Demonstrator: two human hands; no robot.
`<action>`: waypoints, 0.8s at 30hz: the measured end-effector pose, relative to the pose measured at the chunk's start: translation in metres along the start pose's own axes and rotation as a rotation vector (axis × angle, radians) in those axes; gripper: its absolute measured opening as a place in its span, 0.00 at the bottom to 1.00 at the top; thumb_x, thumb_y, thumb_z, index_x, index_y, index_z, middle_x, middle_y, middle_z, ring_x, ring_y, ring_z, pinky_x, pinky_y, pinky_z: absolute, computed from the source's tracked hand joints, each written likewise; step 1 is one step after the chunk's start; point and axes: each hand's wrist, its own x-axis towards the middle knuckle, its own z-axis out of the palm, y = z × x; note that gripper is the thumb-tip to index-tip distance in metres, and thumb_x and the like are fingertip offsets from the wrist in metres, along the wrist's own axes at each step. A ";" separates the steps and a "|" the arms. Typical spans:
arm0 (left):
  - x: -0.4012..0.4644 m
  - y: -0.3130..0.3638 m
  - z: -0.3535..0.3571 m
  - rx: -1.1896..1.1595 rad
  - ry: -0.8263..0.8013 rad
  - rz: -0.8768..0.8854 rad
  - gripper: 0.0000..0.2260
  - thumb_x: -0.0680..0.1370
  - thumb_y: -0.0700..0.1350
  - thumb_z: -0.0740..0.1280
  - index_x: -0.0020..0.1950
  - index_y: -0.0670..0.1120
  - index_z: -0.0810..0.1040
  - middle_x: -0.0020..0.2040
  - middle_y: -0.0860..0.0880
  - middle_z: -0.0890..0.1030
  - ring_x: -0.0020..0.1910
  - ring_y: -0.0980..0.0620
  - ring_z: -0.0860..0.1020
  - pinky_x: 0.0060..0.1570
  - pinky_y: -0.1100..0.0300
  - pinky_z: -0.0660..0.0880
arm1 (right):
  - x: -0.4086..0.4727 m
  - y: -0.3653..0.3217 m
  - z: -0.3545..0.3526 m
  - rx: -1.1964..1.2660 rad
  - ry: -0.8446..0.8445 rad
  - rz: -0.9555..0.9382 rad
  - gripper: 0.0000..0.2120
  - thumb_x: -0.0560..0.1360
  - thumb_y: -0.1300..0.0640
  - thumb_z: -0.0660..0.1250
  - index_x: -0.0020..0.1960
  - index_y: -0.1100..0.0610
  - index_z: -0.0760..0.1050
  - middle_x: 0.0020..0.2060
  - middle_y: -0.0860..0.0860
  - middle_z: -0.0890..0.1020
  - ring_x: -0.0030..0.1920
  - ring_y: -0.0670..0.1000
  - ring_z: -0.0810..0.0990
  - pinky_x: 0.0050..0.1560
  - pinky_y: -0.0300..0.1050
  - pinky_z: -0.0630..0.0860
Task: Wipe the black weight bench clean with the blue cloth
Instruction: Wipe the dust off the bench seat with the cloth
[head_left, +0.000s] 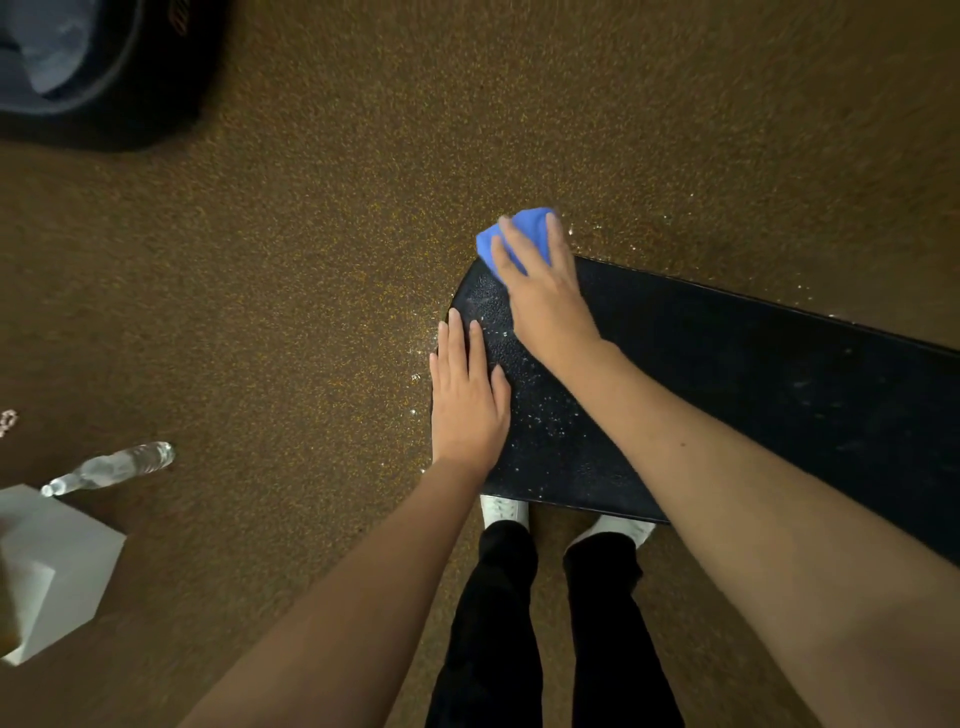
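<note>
Nearest the camera, black trousers (519, 623) and white shoes (505, 509) are seen at the near edge of the black weight bench (727, 374), which runs off to the right over speckled brown carpet (311, 260). The left hand (467, 400) is laid flat on the pad's left edge, fingers spread, nothing gripped; it appears to be used for bracing. Further out, the right hand (545, 291) is pressed palm-down, fingers splayed, on the blue cloth (514, 234), which is bunched at the far rounded corner of the pad, partly over the edge.

Progress, as judged: wiping is under way but approx. early-to-mid. Droplets are scattered across the near end between the hands, so that area is not yet dried; some are also seen on the carpet beside the pad. The long stretch to the right shows faint smears & looks untouched.

Off left, a clear water bottle (111, 465) lies beside a white box (57, 566). Far top-left, a dark bin (104, 67) carries writing, too blurred to be read. No brand is legible elsewhere.
</note>
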 end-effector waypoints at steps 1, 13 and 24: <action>0.000 0.000 0.000 -0.008 0.000 -0.004 0.29 0.77 0.52 0.41 0.74 0.38 0.54 0.76 0.40 0.49 0.75 0.44 0.46 0.73 0.48 0.47 | -0.004 0.001 -0.002 -0.016 -0.006 -0.100 0.29 0.65 0.76 0.65 0.66 0.66 0.69 0.69 0.60 0.69 0.67 0.75 0.60 0.64 0.69 0.64; -0.003 -0.002 -0.005 -0.080 -0.008 -0.005 0.30 0.76 0.52 0.40 0.74 0.37 0.53 0.76 0.42 0.49 0.75 0.46 0.46 0.74 0.50 0.47 | -0.003 0.009 -0.007 -0.013 -0.062 -0.309 0.28 0.66 0.77 0.62 0.65 0.67 0.70 0.68 0.60 0.70 0.68 0.74 0.60 0.65 0.67 0.64; -0.011 0.001 -0.004 -0.115 0.000 -0.053 0.31 0.75 0.52 0.39 0.74 0.37 0.53 0.76 0.41 0.48 0.75 0.46 0.46 0.73 0.51 0.47 | -0.013 0.003 -0.009 -0.060 -0.105 -0.392 0.30 0.64 0.77 0.65 0.65 0.66 0.70 0.69 0.58 0.70 0.68 0.72 0.61 0.61 0.64 0.70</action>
